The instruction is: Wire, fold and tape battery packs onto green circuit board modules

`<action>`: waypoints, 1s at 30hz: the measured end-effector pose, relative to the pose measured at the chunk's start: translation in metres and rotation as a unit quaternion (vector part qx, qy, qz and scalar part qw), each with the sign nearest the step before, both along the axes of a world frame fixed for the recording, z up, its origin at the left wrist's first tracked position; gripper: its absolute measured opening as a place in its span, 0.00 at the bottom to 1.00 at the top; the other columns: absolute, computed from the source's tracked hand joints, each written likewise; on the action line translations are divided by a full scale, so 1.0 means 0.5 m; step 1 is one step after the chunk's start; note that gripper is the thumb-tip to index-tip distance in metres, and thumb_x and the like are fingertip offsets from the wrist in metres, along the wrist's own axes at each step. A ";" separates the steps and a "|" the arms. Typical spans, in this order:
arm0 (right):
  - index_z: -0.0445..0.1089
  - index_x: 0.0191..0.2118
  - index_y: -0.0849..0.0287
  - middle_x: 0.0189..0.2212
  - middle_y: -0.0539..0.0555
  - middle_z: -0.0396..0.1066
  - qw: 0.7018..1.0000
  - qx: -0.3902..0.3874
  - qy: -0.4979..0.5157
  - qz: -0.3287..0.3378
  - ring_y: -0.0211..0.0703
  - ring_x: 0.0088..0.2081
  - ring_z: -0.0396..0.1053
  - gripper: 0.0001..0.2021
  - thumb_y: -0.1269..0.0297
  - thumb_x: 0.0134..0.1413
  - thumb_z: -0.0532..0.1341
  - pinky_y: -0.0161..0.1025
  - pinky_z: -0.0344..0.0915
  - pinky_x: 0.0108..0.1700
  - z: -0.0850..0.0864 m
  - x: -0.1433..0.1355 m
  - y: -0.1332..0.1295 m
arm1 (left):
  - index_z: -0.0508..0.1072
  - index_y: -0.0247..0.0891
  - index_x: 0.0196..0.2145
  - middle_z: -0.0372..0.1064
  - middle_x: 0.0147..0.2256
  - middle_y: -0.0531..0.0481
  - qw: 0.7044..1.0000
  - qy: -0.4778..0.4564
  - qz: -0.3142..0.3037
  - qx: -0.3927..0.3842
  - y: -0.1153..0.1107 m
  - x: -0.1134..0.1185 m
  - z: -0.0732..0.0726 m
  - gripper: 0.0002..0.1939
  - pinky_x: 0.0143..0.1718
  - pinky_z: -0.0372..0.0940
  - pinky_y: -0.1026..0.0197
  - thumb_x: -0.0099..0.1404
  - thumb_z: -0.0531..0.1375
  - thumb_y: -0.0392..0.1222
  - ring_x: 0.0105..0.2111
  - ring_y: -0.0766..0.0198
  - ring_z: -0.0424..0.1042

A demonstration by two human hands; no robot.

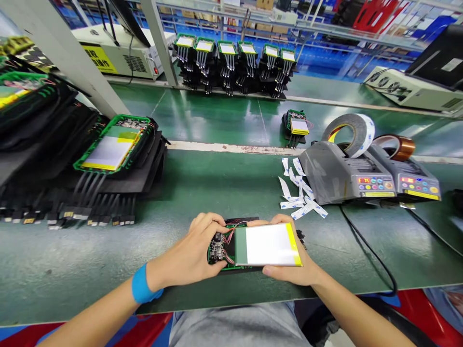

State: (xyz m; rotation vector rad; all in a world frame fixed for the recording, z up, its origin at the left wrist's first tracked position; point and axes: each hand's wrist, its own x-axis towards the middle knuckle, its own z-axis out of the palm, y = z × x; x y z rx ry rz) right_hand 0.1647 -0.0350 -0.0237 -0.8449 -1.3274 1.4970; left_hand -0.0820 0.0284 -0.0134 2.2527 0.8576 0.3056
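Note:
A flat silver battery pack (271, 245) with a yellow right edge and a green-grey left strip lies over a green-framed circuit board (217, 248) near the table's front edge. My right hand (294, 270) grips the battery's right end, thumb on the near edge and fingers on the far edge. With a blue band at the wrist, my left hand (193, 253) closes round the left end of the board, its fingers and thumb at opposite edges. Thin red and black wires run between board and battery. The underside of the board is hidden.
Stacked black units, a green-framed one (112, 149) on top, stand at the left. White tape strips (300, 193) lie right of centre, beside two tape dispensers (333, 173) with tape rolls. Another small unit (298, 125) and a row of units (227, 50) sit farther back.

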 end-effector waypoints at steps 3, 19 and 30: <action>0.47 0.49 0.48 0.56 0.58 0.59 1.000 0.005 -0.003 0.015 0.49 0.56 0.62 0.33 0.75 0.43 0.67 0.49 0.61 0.52 0.001 0.002 0.001 | 0.59 0.41 0.43 0.48 0.52 0.44 0.999 0.000 0.042 -0.011 -0.006 0.009 -0.009 0.22 0.55 0.58 0.47 0.51 0.61 0.36 0.55 0.51 0.52; 0.47 0.51 0.51 0.56 0.60 0.59 0.987 0.053 -0.147 0.034 0.46 0.55 0.62 0.35 0.67 0.43 0.70 0.48 0.60 0.56 0.000 -0.009 0.021 | 0.51 0.43 0.46 0.44 0.53 0.43 0.996 0.009 0.062 -0.070 -0.023 0.015 -0.028 0.21 0.55 0.61 0.47 0.57 0.54 0.33 0.54 0.55 0.56; 0.47 0.51 0.50 0.55 0.58 0.61 0.982 0.058 -0.178 0.018 0.45 0.54 0.64 0.36 0.64 0.42 0.71 0.45 0.61 0.54 0.003 -0.022 0.015 | 0.44 0.45 0.55 0.41 0.57 0.41 0.995 -0.027 0.068 -0.068 -0.032 0.007 -0.045 0.33 0.61 0.52 0.42 0.56 0.53 0.29 0.60 0.52 0.47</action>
